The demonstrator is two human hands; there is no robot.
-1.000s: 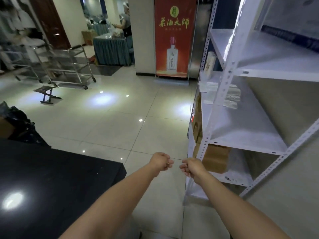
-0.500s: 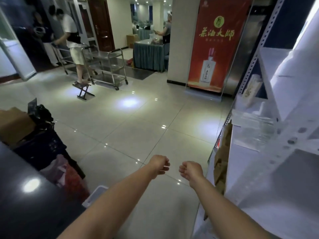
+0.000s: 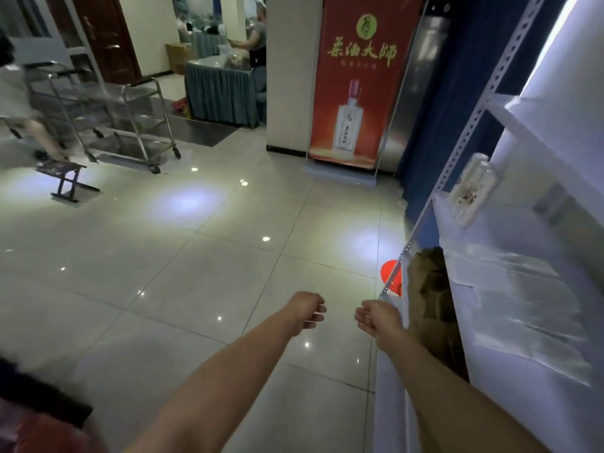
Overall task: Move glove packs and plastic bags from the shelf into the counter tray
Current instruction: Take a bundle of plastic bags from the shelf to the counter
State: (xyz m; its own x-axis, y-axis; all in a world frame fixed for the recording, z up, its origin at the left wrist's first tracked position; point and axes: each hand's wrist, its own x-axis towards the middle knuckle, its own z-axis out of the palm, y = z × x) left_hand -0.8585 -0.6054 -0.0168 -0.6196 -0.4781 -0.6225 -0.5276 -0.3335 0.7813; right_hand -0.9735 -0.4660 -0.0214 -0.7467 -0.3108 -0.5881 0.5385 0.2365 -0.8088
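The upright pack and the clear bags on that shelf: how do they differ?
The upright pack stands tilted at the far end of the white shelf; the clear bags lie flat, nearer. The upright pack shows a printed label; the clear bags look plain. Both sit on that shelf, untouched.

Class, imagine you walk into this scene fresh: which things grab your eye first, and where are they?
The tall red banner with a white bottle stands at the back beside the pillar. In front, the empty left hand and right hand reach over the glossy tiled floor. On the right, clear plastic bags lie on the white metal shelf.
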